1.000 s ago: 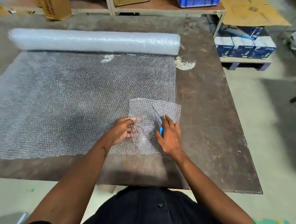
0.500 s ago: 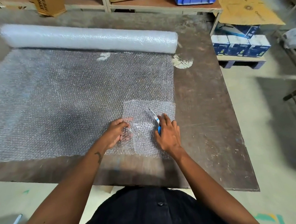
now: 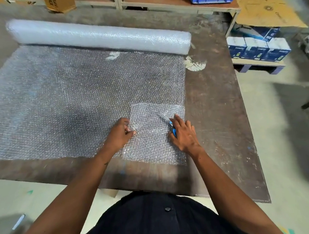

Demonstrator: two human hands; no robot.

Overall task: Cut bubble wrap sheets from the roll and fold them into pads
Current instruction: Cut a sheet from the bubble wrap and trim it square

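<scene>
The bubble wrap sheet (image 3: 151,133), a small cut piece, lies on the unrolled wrap near the front right of the table (image 3: 218,113), with the roll (image 3: 98,37) well behind it. My left hand (image 3: 119,135) pinches its left edge with curled fingers, and my right hand (image 3: 184,133) rests on its right side, fingers closed round the blue-handled scissors (image 3: 168,122). To fold well, I judge I should square the edges, keep the blades flat and clear, then press the crease down evenly.

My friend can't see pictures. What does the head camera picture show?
A person's left hand pinches the edge of a small bubble wrap piece lying on an unrolled sheet, while the right hand holds blue-handled scissors on it. The bubble wrap roll lies across the far side of a worn brown table.
</scene>
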